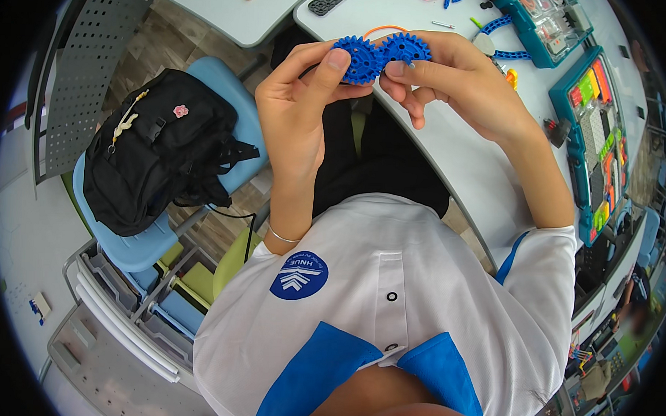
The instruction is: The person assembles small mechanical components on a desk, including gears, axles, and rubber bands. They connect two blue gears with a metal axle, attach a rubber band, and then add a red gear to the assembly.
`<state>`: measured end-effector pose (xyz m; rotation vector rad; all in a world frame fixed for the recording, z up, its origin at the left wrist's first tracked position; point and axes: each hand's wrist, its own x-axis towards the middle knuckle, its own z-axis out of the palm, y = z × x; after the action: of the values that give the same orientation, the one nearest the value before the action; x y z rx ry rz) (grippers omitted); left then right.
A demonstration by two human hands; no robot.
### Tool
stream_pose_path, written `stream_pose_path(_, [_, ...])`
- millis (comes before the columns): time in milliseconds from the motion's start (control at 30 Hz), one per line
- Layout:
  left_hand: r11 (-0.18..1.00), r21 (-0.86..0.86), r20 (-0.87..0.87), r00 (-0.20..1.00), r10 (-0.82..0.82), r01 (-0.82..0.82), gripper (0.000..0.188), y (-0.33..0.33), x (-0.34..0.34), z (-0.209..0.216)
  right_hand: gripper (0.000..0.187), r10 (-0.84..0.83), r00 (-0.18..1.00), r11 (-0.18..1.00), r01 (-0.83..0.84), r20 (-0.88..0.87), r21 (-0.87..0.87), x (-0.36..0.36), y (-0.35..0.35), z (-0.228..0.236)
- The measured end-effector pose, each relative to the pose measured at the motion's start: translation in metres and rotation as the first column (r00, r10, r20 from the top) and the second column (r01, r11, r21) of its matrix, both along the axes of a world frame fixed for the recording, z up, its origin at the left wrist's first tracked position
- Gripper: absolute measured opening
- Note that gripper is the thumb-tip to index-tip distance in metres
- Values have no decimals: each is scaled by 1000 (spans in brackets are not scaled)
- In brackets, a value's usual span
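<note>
Two blue toothed gears are held up side by side near the table's edge, their rims touching or overlapping. My left hand [304, 82] pinches the left blue gear [361, 60] between thumb and fingers. The right blue gear [407, 49] is gripped by my right hand [455, 73], its thumb on the front and the other fingers behind or curled below. An orange curved piece [384, 28] shows just behind the gears. Whether the two gears are joined to each other cannot be made out.
On the white table [467, 147] lie blue curved beams [511, 55], a dark perforated strip [330, 0] and small parts. Two teal kit boxes [570, 135] of colourful pieces stand at the right. A black backpack [159, 147] rests on a light blue chair [241, 109] at left.
</note>
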<state>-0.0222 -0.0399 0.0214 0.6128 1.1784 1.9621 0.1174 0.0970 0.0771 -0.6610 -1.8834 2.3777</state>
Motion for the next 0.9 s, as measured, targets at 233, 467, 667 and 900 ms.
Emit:
stream_pose_path(233, [1000,1,-30,1000,10,-10,19,0,0,1,22,34,999,999,-34,-4,-3,0,4,0])
stream_pose_path(467, [1000,-1,-37,999,-8,8,17,-1,-1,3,21,46,999,998,-46,3,-33,0,6,2])
stream_pose_path(667, [998,-7,-28,997,-68,68,18,0,-4,8,22,48,998,985,-54,-39,-166,2,10,0])
stream_pose_path(900, [991,-31,-11,991,-131,131,16,1,-3,5,26,-53,998,983,58,-35,176,-2,-1,-11])
